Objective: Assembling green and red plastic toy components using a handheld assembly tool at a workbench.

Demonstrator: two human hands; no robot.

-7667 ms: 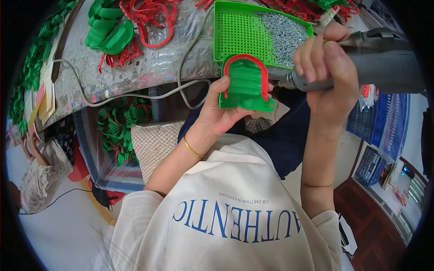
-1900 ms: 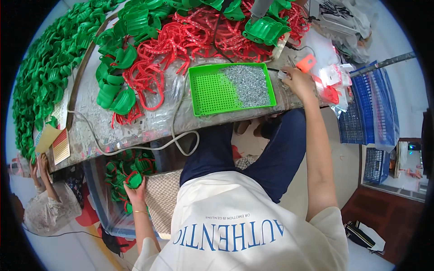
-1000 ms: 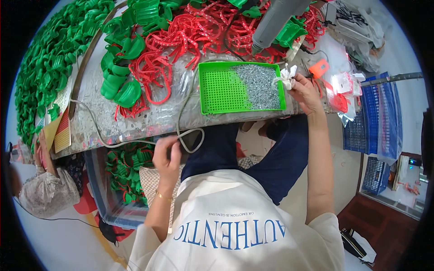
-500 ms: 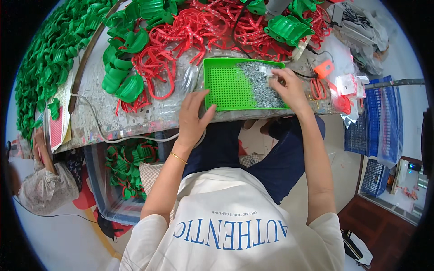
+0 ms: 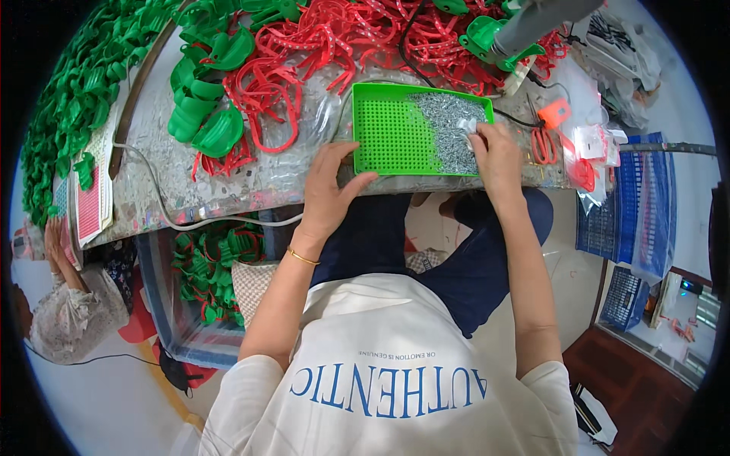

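Note:
A shallow bright green tray [image 5: 395, 170] with a perforated bottom lies on the table in front of me. Small silvery metal pieces [image 5: 449, 114] are heaped in its right half. My left hand [image 5: 328, 186] is at the tray's near left corner, fingers against the side and thumb spread apart along the front. Over the metal pieces, my right hand [image 5: 498, 156] has its fingers closed, with a small white piece [image 5: 466, 125] at the fingertips. The fingers partly hide this piece, so its kind is unclear.
Red dotted straps [image 5: 304, 45] and green curved plastic parts [image 5: 217, 129] cover the table's far side. Orange-handled scissors [image 5: 543, 146] lie right of the tray, near a cable. A grey cylinder [image 5: 540, 29] juts in at upper right. Another person's hand [image 5: 57, 242] is far left.
The tray sits slightly farther away and to the right in the picture, both hands still at it. My right hand and the white piece have shifted right. The grey cylinder reaches farther into view.

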